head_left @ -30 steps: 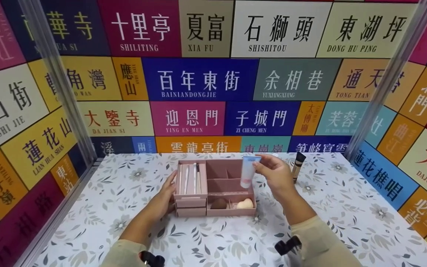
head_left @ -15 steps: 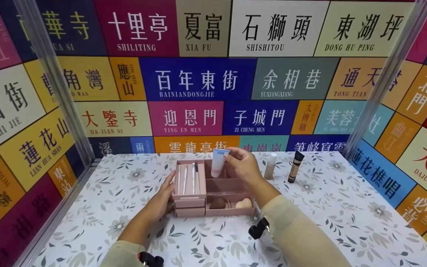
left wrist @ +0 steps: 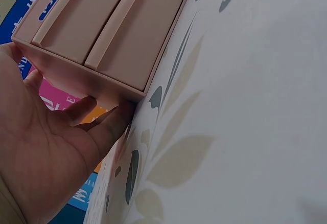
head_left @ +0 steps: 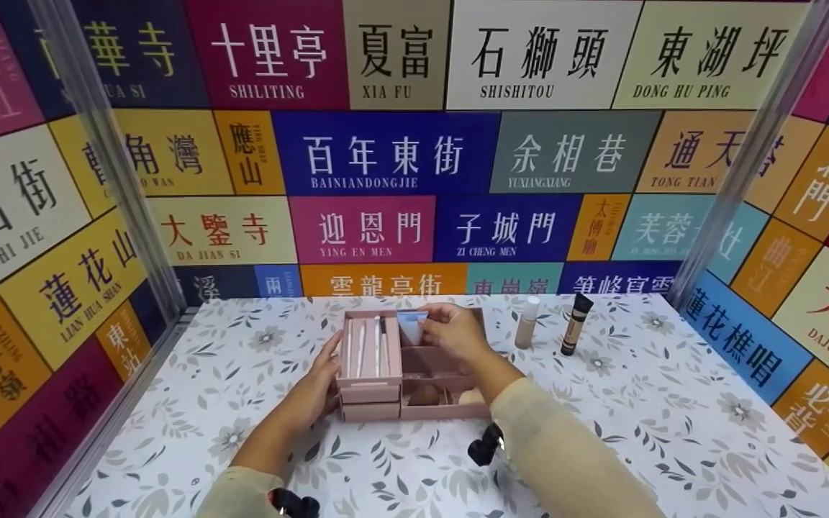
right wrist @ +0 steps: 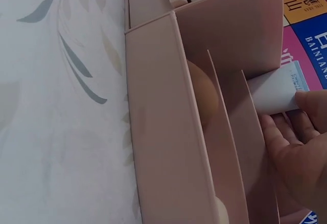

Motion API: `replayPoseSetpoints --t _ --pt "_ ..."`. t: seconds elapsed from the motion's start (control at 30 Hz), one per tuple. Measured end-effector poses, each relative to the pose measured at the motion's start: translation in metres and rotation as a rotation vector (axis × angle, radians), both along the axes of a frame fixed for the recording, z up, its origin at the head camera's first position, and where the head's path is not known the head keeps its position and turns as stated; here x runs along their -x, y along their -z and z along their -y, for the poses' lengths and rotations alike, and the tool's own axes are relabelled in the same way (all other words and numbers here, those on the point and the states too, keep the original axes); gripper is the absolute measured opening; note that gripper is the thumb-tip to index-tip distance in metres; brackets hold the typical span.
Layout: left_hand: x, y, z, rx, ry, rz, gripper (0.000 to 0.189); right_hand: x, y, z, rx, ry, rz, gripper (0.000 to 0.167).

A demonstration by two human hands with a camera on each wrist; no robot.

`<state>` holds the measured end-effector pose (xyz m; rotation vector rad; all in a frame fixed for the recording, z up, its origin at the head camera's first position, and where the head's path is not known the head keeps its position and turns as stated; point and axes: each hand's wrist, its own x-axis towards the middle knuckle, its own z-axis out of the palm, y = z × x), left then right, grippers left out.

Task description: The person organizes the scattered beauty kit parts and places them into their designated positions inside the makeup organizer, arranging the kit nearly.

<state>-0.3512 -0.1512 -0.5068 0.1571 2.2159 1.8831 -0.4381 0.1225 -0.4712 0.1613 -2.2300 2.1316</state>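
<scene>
A pink makeup organizer [head_left: 371, 388] stands on the table, with drawers at its left and open compartments at its right. My left hand [head_left: 312, 388] rests against its left side, and the left wrist view shows the fingertips [left wrist: 118, 115] touching that wall. Between thumb and fingers, my right hand [head_left: 461, 334] pinches a white squeeze tube [right wrist: 273, 90] by its light-blue end. The tube's lower part sits inside the back-left compartment, hidden by dividers. A brown makeup sponge [head_left: 425, 395] and a partly hidden cream one [head_left: 469, 397] lie in the front compartments.
Several slender brushes or pencils [head_left: 362, 345] lie in the organizer's top-left tray. To the right, a white-capped beige bottle [head_left: 527, 324] and a black-capped tube [head_left: 573, 326] stand on the floral tablecloth [head_left: 659, 403]. Sign-printed panels rise behind and at both sides.
My right hand has carried the squeeze tube leftward across the organizer and lowered it into the back-left compartment. The beige bottle has come into view. My left hand stays put.
</scene>
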Motion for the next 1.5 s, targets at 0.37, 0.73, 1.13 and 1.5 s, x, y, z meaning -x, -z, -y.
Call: replayPoseSetpoints --t 0.37,0.73,1.13,1.5 --pt "0.0 0.0 -0.001 -0.02 -0.001 0.013 0.06 0.0 -0.001 -0.001 -0.031 -0.016 0.017 0.03" --pt "0.001 0.001 -0.001 -0.038 0.009 -0.002 0.059 -0.012 -0.014 -0.017 0.036 -0.004 -0.02 0.032" --pt "0.002 0.0 -0.001 -0.022 0.002 0.0 0.057 -0.032 -0.007 -0.058 0.097 0.033 -0.024 0.034" --pt "0.001 0.005 0.0 -0.003 0.013 -0.051 0.058 -0.036 -0.007 -0.103 0.19 0.054 0.009 0.047"
